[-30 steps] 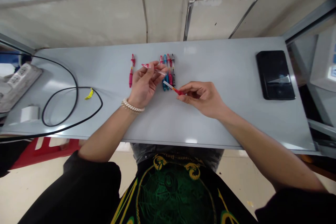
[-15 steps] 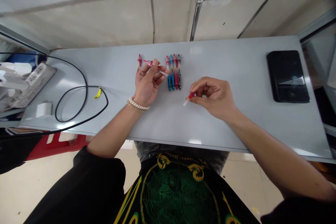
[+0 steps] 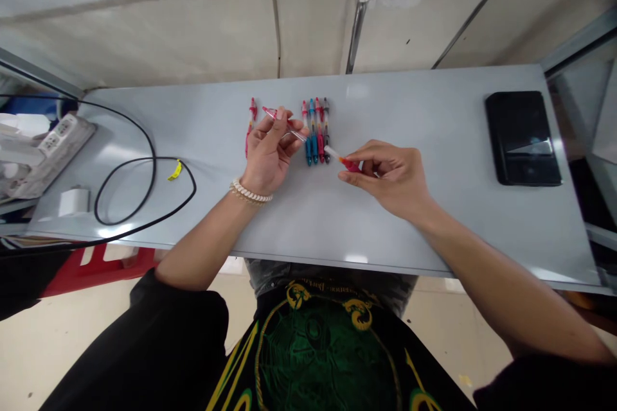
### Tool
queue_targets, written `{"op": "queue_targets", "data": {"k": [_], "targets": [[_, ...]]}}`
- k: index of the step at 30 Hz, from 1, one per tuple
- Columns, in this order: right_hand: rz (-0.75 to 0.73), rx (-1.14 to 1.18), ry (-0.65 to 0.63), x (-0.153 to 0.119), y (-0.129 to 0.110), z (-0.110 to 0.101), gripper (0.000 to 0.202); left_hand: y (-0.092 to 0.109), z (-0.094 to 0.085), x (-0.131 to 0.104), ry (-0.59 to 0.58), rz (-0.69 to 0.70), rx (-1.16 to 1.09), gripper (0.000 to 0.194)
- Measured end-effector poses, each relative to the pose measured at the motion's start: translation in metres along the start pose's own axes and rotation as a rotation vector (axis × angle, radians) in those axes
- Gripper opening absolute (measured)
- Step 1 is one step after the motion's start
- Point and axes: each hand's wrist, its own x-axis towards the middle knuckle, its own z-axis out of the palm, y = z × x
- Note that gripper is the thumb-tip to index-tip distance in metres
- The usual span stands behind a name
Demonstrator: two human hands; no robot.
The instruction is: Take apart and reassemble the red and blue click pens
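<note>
My left hand (image 3: 270, 153) is closed on a clear pen barrel (image 3: 295, 133) with a red end, which slants down to the right. Between the thumb and fingers of my right hand (image 3: 388, 178) is a red pen part (image 3: 351, 166) with a whitish tube pointing up and left, apart from the barrel. Several pens with blue, red and black grips (image 3: 315, 141) lie side by side just beyond and between my hands. One more red pen (image 3: 252, 117) lies left of them, partly hidden behind my left hand.
On the grey table (image 3: 453, 135), a black glossy case (image 3: 523, 138) lies at the right. A looped black cable (image 3: 153, 167) with a yellow tag, a white adapter (image 3: 74, 201) and a power strip (image 3: 53, 154) are at the left. A wall stands behind.
The red part in my right hand has turned, so its whitish tube points up and left instead of down and left. My left hand holds the barrel much as before.
</note>
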Motion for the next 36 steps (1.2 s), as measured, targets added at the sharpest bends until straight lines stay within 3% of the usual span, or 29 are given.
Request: {"op": "queue_targets", "data": {"k": [3,10,18,23,27,30,36], "targets": [[-0.035,-0.069,-0.021,-0.001,0.001,0.000,0.014,-0.001,-0.001,0.001,0.012,-0.009,0.012,0.029],[-0.066,-0.165,-0.052,-0.001,0.007,-0.001,0.011,-0.002,0.003,-0.007,-0.074,-0.053,0.019,0.034],[-0.085,-0.167,-0.045,-0.002,0.006,0.000,0.009,0.002,0.011,-0.014,-0.145,-0.064,-0.111,0.013],[-0.061,-0.161,0.000,-0.004,0.003,0.001,0.016,0.000,0.014,-0.016,-0.052,0.003,0.047,0.023],[0.000,-0.146,0.097,-0.008,0.002,0.005,0.023,-0.007,0.019,-0.023,-0.173,0.020,0.027,0.035],[-0.062,-0.128,0.126,-0.009,0.005,0.007,0.018,-0.009,0.021,-0.027,-0.232,0.014,-0.015,0.042],[-0.338,-0.104,0.063,-0.004,0.004,0.006,0.010,-0.006,0.020,-0.023,-0.155,-0.005,0.003,0.033]]}}
